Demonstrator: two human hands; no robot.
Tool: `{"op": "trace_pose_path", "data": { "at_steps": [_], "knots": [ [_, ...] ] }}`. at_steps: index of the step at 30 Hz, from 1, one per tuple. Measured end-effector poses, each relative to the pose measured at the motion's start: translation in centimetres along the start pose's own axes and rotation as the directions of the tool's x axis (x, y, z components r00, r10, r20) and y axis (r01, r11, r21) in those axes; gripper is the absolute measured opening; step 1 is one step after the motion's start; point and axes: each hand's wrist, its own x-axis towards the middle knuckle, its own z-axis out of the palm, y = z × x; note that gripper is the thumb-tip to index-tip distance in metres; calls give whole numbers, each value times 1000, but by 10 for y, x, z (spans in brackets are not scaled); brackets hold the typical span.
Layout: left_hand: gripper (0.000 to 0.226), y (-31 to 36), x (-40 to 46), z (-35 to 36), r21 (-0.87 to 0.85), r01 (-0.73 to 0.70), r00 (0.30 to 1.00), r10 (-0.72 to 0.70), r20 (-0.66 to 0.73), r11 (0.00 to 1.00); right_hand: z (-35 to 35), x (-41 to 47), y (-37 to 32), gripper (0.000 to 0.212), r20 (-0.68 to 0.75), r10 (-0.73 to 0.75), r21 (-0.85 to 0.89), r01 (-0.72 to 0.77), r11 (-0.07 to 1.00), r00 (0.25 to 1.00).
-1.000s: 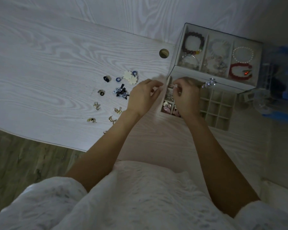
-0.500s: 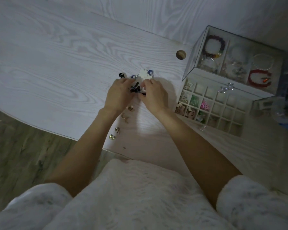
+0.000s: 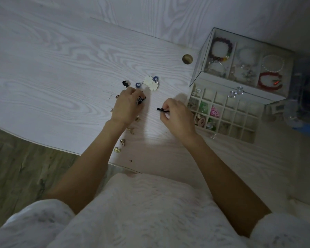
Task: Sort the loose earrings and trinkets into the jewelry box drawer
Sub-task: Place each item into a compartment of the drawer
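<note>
Nearest to the person, a few small gold earrings lie loose on the white table close to its front edge. To the right, the pulled-out jewelry box drawer is divided in many small square cells. One cell holds something green, one something pink, and some cells at the left hold pale trinkets too dim to name. The cells at the right seem bare. Behind it, the glass-topped jewelry box keeps bracelets in three sections: a dark beaded one at the left, pale ones in the middle, a white and a red one at the right.

Half a second ago both hands met over the dark pieces on the table. Now they are apart. The right hand is nearer to the drawer and pinches a small black earring between curled fingers, just above the table. The left hand is curled around a black-and-white trinket. Beyond it lie two white flower earrings, blue beads and a black stud.
</note>
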Motion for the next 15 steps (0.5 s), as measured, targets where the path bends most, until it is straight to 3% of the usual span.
{"op": "trace_pose_path", "data": {
  "at_steps": [3, 6, 11, 15],
  "knots": [
    [18, 6, 1, 0, 60, -17, 1000, 16, 12, 998, -22, -15, 14, 12, -119, 145, 225, -116, 967, 982],
    [17, 19, 3, 4, 68, -64, 995, 58, 75, 996, -46, -22, 40, 12, -217, 289, 306, -216, 927, 933],
    [18, 39, 10, 13, 89, -86, 984, 71, 162, 992, -67, -7, 73, 11, -309, 283, 174, -239, 955, 908],
    [13, 58, 10, 12, 79, -188, 979, 182, 87, 979, -59, 8, 85, 11, -324, 207, 31, -209, 978, 923]
  ]
}}
